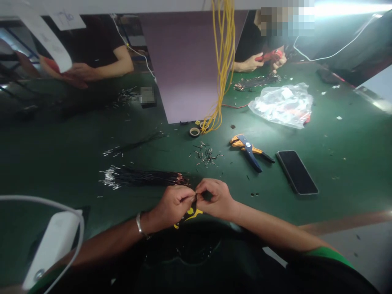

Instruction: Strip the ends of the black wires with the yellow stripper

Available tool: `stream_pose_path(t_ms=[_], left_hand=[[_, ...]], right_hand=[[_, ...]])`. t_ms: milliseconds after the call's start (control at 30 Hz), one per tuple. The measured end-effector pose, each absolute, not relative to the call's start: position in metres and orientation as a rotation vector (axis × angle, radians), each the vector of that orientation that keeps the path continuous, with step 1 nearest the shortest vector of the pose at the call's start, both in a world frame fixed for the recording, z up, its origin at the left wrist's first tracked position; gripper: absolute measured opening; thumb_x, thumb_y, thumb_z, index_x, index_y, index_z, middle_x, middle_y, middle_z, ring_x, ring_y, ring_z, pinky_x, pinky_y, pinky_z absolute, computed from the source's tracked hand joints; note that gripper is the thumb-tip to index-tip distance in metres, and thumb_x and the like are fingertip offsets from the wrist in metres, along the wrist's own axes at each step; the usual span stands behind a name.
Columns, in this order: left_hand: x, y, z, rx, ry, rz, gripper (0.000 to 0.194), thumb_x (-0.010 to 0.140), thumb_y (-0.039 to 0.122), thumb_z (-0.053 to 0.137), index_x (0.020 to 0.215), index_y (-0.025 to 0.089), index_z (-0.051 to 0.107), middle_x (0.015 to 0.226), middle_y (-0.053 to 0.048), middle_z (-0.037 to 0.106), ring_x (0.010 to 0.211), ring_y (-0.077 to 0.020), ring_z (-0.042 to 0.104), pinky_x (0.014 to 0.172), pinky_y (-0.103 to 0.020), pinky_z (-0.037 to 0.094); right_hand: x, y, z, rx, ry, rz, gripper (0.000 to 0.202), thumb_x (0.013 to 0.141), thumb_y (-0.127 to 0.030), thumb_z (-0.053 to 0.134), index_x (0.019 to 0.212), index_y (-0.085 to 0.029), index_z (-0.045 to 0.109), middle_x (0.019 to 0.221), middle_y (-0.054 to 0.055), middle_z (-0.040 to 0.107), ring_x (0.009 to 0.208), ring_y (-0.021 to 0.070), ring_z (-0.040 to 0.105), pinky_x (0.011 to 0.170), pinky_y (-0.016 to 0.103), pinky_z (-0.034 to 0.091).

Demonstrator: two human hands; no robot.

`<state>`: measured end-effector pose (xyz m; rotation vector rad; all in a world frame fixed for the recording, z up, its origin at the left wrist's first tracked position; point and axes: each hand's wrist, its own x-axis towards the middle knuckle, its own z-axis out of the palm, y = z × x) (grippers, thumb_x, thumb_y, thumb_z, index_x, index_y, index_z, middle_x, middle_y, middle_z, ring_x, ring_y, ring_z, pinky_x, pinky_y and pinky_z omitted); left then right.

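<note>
My left hand (176,205) and my right hand (217,198) meet fingertip to fingertip in front of my body. Both are closed in a pinch; what lies between the fingers is too small and hidden to name. Partly covered by them, a black-and-yellow hand tool (193,214) lies just below. Beyond my left hand stretches a bundle of black wires (147,176), with silvery ends at the left and coppery ends at the right. Short dark offcuts (207,155) are scattered past my fingertips.
Wire strippers (249,151) and a phone (297,172) lie to the right. Yellow wires (225,53) hang before a pale panel (186,69), near a tape roll (194,132). Beyond are a clear plastic bag (283,104) and a co-worker's hands with a red tool (269,56). A white device (55,245) lies left.
</note>
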<state>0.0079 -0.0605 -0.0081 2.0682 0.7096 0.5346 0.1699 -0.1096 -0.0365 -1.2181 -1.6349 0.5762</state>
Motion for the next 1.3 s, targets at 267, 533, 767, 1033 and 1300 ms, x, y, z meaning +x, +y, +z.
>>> stream_pose_path(t_ms=[267,533,767,1033,1300], left_hand=[[0.006,-0.062,-0.012,2.132,0.674,0.540,0.025,0.081,0.012,0.047,0.057,0.016,0.054,0.054,0.001,0.053,0.053,-0.0099,0.047,0.056,-0.021,0.036],[0.006,-0.059,-0.008,2.004,0.700,0.460,0.029,0.080,0.012,0.049,0.052,0.015,0.051,0.050,0.003,0.046,0.052,-0.0086,0.043,0.054,-0.020,0.034],[0.006,-0.060,-0.003,1.745,0.744,0.392,0.019,0.077,0.016,0.052,0.060,0.013,0.061,0.052,0.001,0.055,0.051,-0.0087,0.048,0.050,-0.018,0.037],[0.007,-0.053,0.001,1.578,0.895,0.415,0.020,0.076,0.018,0.054,0.058,0.013,0.060,0.049,0.002,0.052,0.049,-0.0075,0.044,0.052,-0.019,0.036],[0.008,-0.053,-0.004,1.588,0.928,0.357,0.020,0.076,0.016,0.053,0.058,0.013,0.060,0.048,0.003,0.053,0.049,-0.0077,0.045,0.051,-0.019,0.036]], right_hand=[[0.172,-0.113,-0.039,-1.278,-1.465,0.905,0.009,0.064,-0.013,0.057,0.060,-0.021,0.059,0.059,0.000,0.066,0.053,0.0137,0.059,0.052,0.026,0.047],[0.172,-0.115,-0.037,-1.212,-1.141,1.290,0.006,0.062,-0.013,0.064,0.061,-0.019,0.065,0.057,0.000,0.066,0.052,0.0142,0.059,0.050,0.027,0.047],[0.185,-0.103,-0.030,-1.063,-0.980,1.423,0.007,0.068,-0.013,0.065,0.063,-0.018,0.067,0.061,0.001,0.070,0.056,0.0136,0.064,0.058,0.027,0.054],[0.197,-0.103,-0.032,-1.162,-1.294,1.358,0.017,0.076,-0.025,0.067,0.090,-0.018,0.071,0.077,0.005,0.074,0.069,0.0172,0.069,0.065,0.029,0.056],[0.186,-0.103,-0.033,-1.251,-1.743,0.811,0.011,0.078,-0.016,0.058,0.077,-0.018,0.069,0.068,0.001,0.070,0.057,0.0117,0.063,0.056,0.022,0.049]])
